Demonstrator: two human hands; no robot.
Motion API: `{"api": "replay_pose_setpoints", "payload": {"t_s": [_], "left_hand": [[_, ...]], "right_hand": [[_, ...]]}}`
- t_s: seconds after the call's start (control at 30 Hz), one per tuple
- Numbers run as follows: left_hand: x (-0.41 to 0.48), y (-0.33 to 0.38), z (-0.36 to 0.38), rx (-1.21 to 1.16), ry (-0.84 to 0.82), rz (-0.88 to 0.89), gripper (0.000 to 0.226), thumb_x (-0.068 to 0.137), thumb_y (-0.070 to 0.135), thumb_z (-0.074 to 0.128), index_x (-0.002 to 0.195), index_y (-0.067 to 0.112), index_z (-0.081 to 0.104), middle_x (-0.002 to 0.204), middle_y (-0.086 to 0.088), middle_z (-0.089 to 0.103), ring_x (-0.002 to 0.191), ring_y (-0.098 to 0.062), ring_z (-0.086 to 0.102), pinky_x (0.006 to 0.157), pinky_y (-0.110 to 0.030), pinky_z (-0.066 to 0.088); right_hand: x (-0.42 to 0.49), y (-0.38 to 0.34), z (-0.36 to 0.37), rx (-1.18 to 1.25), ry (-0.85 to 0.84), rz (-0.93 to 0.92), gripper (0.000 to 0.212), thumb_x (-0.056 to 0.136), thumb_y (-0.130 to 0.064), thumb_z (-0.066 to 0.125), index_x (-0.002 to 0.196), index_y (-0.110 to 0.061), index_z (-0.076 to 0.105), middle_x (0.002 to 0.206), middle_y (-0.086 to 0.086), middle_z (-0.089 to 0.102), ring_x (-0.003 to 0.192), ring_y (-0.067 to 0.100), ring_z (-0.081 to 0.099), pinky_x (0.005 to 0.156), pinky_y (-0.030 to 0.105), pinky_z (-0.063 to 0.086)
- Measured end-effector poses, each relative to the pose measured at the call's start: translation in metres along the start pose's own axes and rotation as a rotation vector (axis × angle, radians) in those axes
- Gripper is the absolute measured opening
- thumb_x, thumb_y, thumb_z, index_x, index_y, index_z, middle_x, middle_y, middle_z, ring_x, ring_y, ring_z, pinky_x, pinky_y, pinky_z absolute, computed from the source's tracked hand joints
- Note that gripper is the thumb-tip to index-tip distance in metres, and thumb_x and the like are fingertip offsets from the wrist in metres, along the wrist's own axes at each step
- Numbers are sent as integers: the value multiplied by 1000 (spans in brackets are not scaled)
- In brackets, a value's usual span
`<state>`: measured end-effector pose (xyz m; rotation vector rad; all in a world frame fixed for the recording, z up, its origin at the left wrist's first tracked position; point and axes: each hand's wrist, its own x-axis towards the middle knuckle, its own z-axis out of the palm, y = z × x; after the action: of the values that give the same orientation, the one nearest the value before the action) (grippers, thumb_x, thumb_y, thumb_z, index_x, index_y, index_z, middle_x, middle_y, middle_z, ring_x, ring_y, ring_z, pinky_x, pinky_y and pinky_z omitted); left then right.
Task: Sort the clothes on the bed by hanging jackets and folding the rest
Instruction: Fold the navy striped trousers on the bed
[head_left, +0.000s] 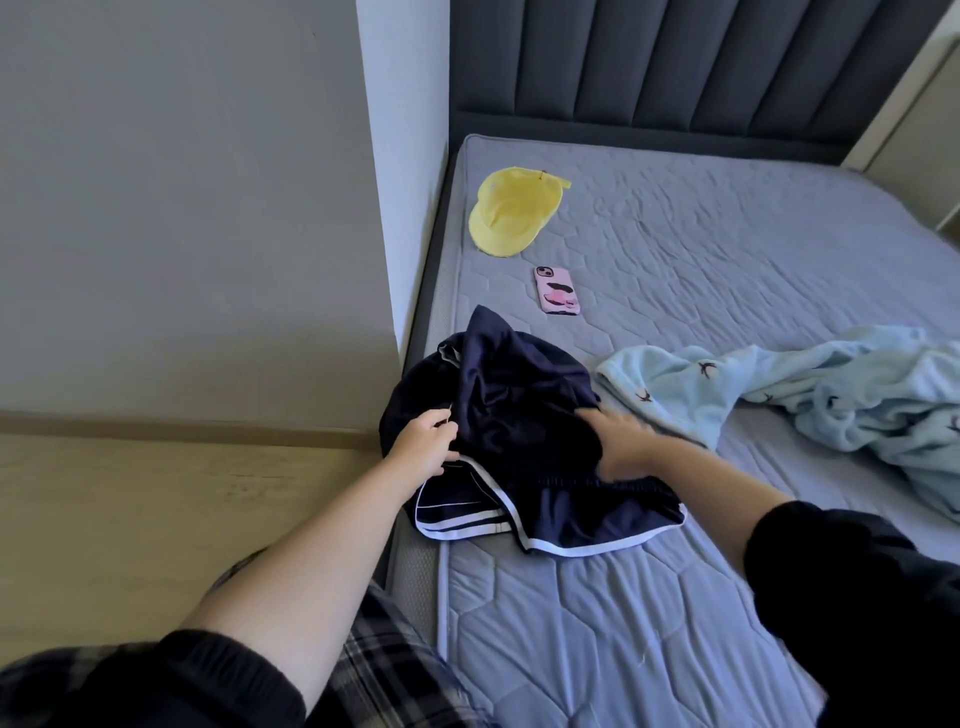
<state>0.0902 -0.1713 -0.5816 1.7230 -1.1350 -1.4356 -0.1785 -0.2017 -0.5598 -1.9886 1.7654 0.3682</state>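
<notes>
Quilted grey mattress (675, 249) bears glossy navy shorts (519, 395); left hand (421, 447) pinches their edge; right hand (618, 441) lies spread on them.

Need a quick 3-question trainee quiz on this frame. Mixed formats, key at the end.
1. True or false: the pink-cased phone lies between the yellow fabric cap and the navy white-trimmed garment on the grey quilted mattress.
2. Which thing do the curled fingers of the left hand grip? A) the navy garment B) the cap C) the phone
3. Fill in: the light blue fleece garment with dark bird prints lies to the ___ of the right hand.

Key: 1 true; 2 A; 3 right.
</notes>
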Motion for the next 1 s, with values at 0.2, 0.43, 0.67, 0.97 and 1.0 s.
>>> {"api": "replay_pose_setpoints", "payload": {"t_s": [0.2,0.43,0.67,0.97,1.0], "left_hand": [[3,-5,15,161,-57,60,54,93,18,52,144,19,37,131,-3,53,112,-22,57,91,-31,45],[-12,21,14,777,4,423,78,76,41,73,144,31,36,157,5,14,144,-19,13,112,-41,28],[-37,116,-6,524,-37,498,69,75,13,50,136,41,34,100,13,61,87,-11,61,68,-26,51],[-109,273,-151,445,418,708,45,83,6,48,121,26,61,103,7,63,96,-13,57,79,-22,40],[-124,285,-166,419,463,719,42,84,8,48,120,25,61,104,6,63,97,-14,57,80,-23,41]], "right_hand": [[1,0,50,-224,211,48,77,79,-26,63,144,-23,22,125,10,49,121,31,47,105,50,33],[-9,-48,-3,325,385,-129,25,77,-24,60,101,-21,54,91,1,63,87,26,58,72,34,47],[-41,-107,-113,596,611,-253,3,81,-15,58,80,-12,58,73,0,56,70,22,56,57,28,39],[-92,-224,-270,642,916,-513,37,79,-5,52,113,-16,63,101,2,67,91,20,59,77,27,43],[-102,-246,-283,672,931,-540,37,80,-6,51,113,-17,62,101,1,67,92,20,59,77,28,43]]}}
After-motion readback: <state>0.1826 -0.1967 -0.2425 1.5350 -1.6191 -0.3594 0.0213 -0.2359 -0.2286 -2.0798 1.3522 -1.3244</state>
